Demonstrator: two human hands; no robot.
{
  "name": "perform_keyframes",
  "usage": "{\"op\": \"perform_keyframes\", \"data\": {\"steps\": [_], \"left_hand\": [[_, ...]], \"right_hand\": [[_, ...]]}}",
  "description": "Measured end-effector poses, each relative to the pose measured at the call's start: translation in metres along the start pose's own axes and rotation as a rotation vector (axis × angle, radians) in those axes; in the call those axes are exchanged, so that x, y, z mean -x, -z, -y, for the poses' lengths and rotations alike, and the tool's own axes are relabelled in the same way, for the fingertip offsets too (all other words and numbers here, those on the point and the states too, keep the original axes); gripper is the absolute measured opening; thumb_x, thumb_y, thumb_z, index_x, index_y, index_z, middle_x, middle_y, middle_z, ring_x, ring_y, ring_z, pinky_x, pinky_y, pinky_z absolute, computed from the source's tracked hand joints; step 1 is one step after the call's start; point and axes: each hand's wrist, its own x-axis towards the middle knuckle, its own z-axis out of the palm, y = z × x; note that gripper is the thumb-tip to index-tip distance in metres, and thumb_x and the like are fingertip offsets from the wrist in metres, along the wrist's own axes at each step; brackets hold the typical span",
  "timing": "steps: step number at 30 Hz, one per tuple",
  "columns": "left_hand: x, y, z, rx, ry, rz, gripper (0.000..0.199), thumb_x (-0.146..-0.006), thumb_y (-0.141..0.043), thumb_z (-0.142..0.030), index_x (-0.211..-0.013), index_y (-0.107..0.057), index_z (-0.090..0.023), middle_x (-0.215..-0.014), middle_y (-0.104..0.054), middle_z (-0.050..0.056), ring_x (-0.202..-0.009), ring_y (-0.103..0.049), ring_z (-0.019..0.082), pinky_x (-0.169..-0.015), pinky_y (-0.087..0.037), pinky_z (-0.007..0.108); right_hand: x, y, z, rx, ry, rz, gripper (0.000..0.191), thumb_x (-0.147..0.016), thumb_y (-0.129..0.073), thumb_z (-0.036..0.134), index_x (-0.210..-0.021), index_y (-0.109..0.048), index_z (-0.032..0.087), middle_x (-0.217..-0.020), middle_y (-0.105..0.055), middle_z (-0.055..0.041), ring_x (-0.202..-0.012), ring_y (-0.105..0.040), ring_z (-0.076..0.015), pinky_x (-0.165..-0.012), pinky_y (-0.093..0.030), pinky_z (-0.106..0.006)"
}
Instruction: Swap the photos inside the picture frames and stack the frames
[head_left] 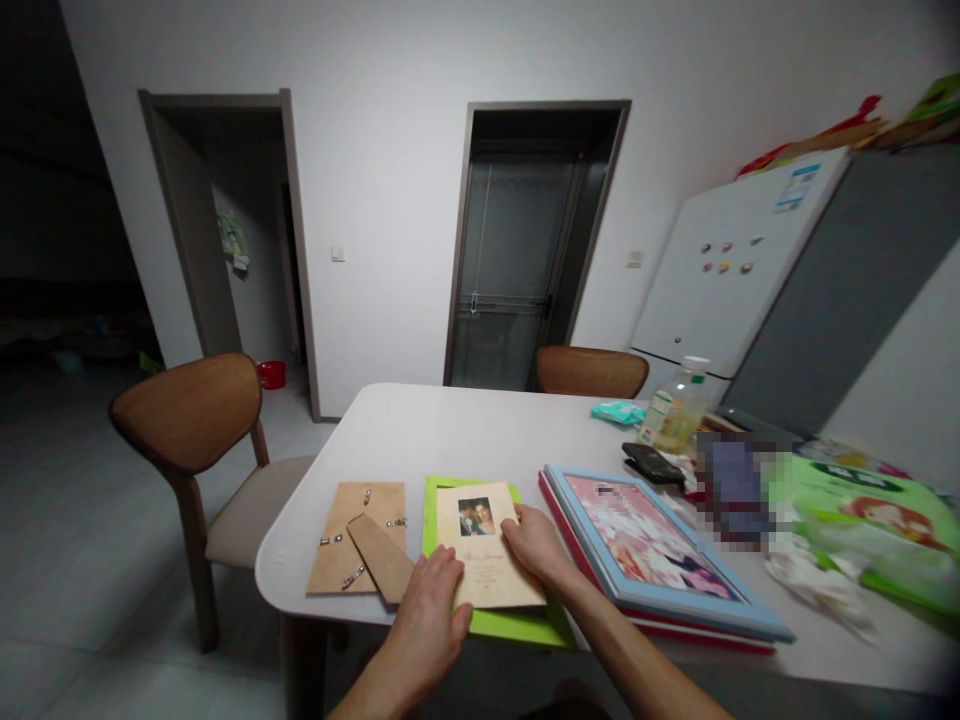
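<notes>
A cream printed card with a small photo of two people lies over a lime-green picture frame. My right hand grips the card's right edge, thumb on top. At its lower left edge, my left hand has its fingers bent and its thumb close by, pinching the card's border; the fingertips are partly hidden. Left of the frame rests a brown backing board with metal clips and a stand leg, which reaches under my left hand.
Stacked frames, a light-blue one on top, lie to the right. Beyond them are a black phone-like object, a bottle, a teal packet, crumpled tissue and a green package. Chairs stand around the white table.
</notes>
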Motion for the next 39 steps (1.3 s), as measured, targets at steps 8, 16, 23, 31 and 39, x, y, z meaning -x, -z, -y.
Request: {"op": "perform_keyframes", "data": {"steps": [8,16,23,31,39], "left_hand": [[-0.002,0.002,-0.01,-0.091,0.015,0.062,0.036,-0.069,-0.047,-0.016,-0.104,-0.054,-0.015,-0.117,-0.05,0.012,-0.114,-0.038,0.025,-0.099,-0.024,0.046],[0.026,0.054,0.051,-0.23,0.124,-0.132,0.048,-0.067,-0.052,-0.022,-0.114,-0.045,-0.015,-0.125,-0.042,0.013,-0.117,-0.035,0.026,-0.097,-0.026,0.046],[0.058,0.073,0.091,-0.383,0.117,-0.082,0.057,-0.061,-0.061,-0.02,-0.115,-0.045,-0.016,-0.127,-0.039,0.013,-0.117,-0.033,0.026,-0.097,-0.028,0.042],[0.052,0.092,0.1,-0.293,-0.021,-0.193,0.039,-0.068,-0.055,-0.02,-0.106,-0.053,-0.023,-0.119,-0.05,0.007,-0.109,-0.045,0.022,-0.09,-0.039,0.036],[0.008,0.062,0.014,-0.258,-0.124,-0.028,0.038,-0.066,-0.06,-0.017,-0.104,-0.054,-0.016,-0.117,-0.051,0.012,-0.109,-0.045,0.023,-0.091,-0.039,0.037]], "right_hand": [[0.008,0.002,0.001,0.363,-0.002,-0.02,0.035,-0.07,-0.044,0.036,-0.085,-0.06,0.009,-0.086,-0.06,-0.0176,-0.076,-0.058,-0.0253,-0.061,-0.04,-0.031],[0.022,-0.005,0.03,0.186,0.222,-0.008,0.034,-0.077,-0.036,0.031,-0.101,-0.055,0.016,-0.091,-0.057,-0.0108,-0.083,-0.053,-0.0185,-0.071,-0.038,-0.027],[0.055,-0.058,0.107,0.127,0.582,0.177,0.037,-0.065,-0.052,0.04,-0.094,-0.057,0.018,-0.088,-0.055,-0.0083,-0.085,-0.046,-0.0223,-0.076,-0.033,-0.034],[0.061,-0.05,0.117,-0.186,0.59,0.167,0.037,-0.059,-0.052,0.016,-0.096,-0.055,0.02,-0.091,-0.05,-0.0053,-0.084,-0.045,-0.0164,-0.073,-0.037,-0.025],[0.063,0.019,0.062,-0.188,0.5,0.106,0.03,-0.06,-0.05,0.014,-0.087,-0.061,0.02,-0.089,-0.053,-0.0053,-0.085,-0.048,-0.0173,-0.077,-0.038,-0.028]]}}
